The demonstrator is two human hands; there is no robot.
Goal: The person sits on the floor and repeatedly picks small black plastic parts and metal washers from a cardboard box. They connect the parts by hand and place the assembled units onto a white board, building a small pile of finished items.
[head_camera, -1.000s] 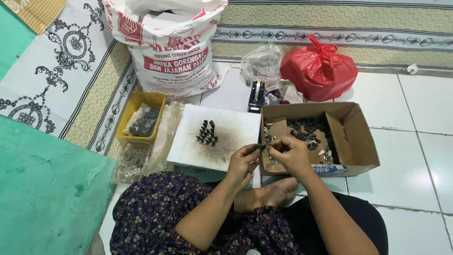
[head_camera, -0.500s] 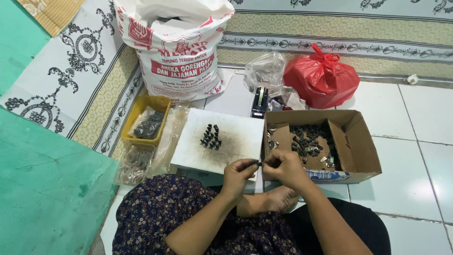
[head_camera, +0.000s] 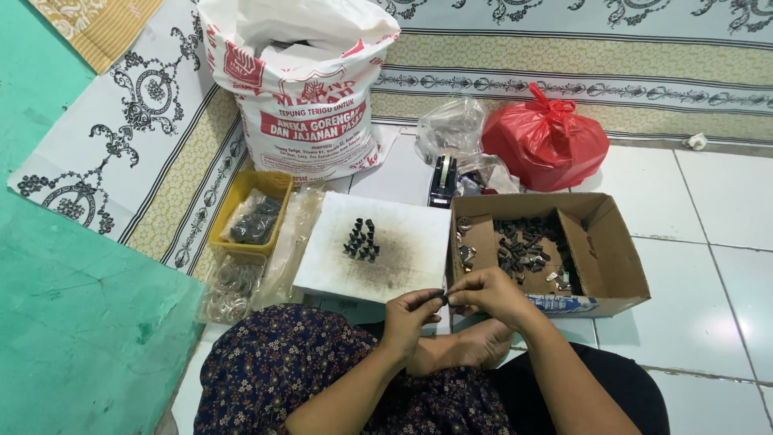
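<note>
We sit on the tiled floor (head_camera: pixel 708 242), both hands meeting just above our lap. Our left hand (head_camera: pixel 408 316) and right hand (head_camera: pixel 487 294) pinch one small dark part (head_camera: pixel 444 299) between their fingertips, each grip closed on it from its own side. The part is too small to tell its shape. It hangs just in front of the white board (head_camera: pixel 407 262), where a cluster of dark pieces (head_camera: pixel 361 240) stands upright. To the right, touching the board, an open cardboard box (head_camera: pixel 612 258) holds more dark pieces. A yellow tray (head_camera: pixel 241 197) lies left of the board, a printed sack (head_camera: pixel 310 105) behind it, a red bag (head_camera: pixel 547 137) beyond the box.
</note>
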